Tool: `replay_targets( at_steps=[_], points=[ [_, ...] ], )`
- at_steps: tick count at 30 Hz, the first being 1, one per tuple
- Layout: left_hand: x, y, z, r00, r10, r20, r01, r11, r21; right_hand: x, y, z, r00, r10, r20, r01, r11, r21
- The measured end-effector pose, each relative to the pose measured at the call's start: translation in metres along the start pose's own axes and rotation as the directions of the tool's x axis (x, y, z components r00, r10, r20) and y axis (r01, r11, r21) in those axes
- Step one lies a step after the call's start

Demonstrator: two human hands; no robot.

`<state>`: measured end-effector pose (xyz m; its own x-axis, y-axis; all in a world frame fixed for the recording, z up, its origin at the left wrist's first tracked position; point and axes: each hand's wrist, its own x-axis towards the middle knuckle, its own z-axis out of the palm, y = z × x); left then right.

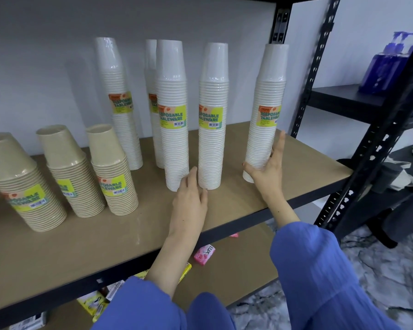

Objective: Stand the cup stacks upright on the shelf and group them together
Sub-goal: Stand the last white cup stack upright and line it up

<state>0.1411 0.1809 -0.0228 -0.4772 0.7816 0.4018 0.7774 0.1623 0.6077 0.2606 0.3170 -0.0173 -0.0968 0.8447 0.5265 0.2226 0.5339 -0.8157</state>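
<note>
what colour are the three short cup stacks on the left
The short stacks are tan, best seen in the head view.

Shelf (236, 206): tan board on black frame.
In grip: white cup stack (267, 96), slightly tilted, near the right end.
Left of grip: four upright white stacks (211, 139) (173, 139) (152, 75) (119, 103).
Farthest from grip: three shorter tan stacks (112, 172) (72, 175) (24, 186).

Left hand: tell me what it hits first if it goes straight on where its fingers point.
The left hand points into the narrow gap between the front white stack and the white stack to its right. Wider than the gap, it would probably meet their bases first; depth unclear.
</note>
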Motion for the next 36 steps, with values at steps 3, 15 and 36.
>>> replay_targets(
  at_steps=[3,15,36],
  points=[
    [0.006,0.003,0.005,1.0,-0.018,0.026,0.018,1.0,-0.011,-0.003,-0.001,-0.002,0.999,0.016,0.051,-0.016,1.0,0.008],
    [0.025,0.01,0.023,0.999,-0.015,0.03,0.018,0.993,-0.116,-0.002,0.011,-0.005,0.986,0.117,0.118,-0.124,0.991,0.057],
    [0.031,0.013,0.028,0.992,-0.105,0.073,0.104,0.994,0.014,-0.005,0.011,-0.006,0.971,0.212,0.109,-0.216,0.976,0.032]
  ],
)
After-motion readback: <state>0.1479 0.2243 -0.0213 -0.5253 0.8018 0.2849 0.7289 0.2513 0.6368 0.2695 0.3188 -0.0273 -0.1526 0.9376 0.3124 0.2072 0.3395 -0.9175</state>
